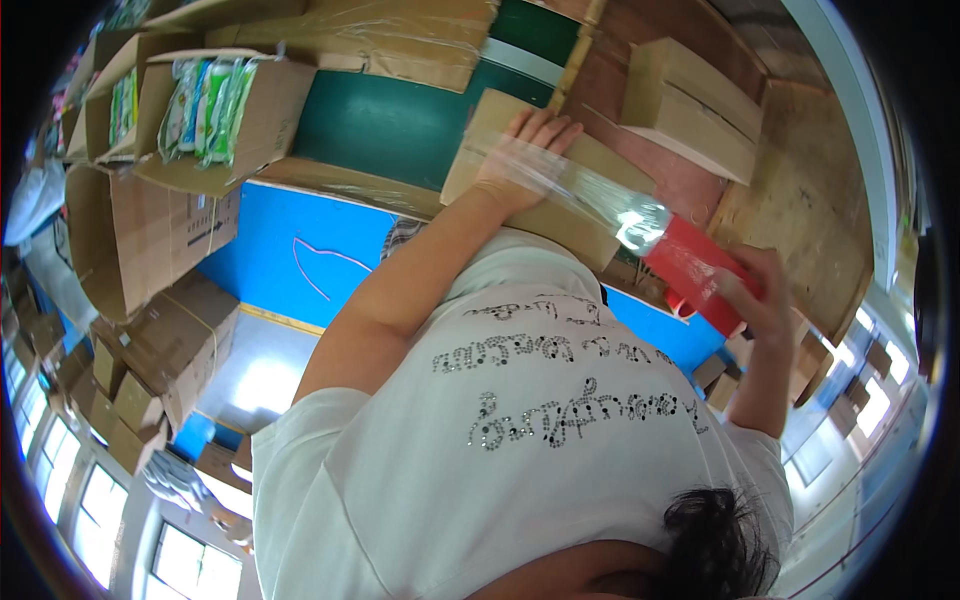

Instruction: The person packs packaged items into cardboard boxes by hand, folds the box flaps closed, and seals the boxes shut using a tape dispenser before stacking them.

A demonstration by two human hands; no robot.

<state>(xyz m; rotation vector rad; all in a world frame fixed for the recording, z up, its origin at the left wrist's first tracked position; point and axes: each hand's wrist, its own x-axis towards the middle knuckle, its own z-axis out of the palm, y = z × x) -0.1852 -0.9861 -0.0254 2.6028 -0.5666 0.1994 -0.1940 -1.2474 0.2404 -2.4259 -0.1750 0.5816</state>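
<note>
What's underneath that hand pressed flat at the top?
The left hand presses clear shiny tape onto a closed brown cardboard box; its contents are hidden.

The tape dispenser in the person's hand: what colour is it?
Red, seen in the head view: the tape dispenser in the hand.

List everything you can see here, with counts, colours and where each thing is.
flat brown cardboard box: one, brown, upper centre
clear tape strip: one, transparent, stretched across that box
red tape dispenser: one, red, right
open carton of green-white packets: one, brown, upper left
stacked cartons: several, brown, left edge
blue floor area: one, blue, centre left
white T-shirt: one, white, lower centre
left hand: flat on the box
right hand: gripping the dispenser
</note>
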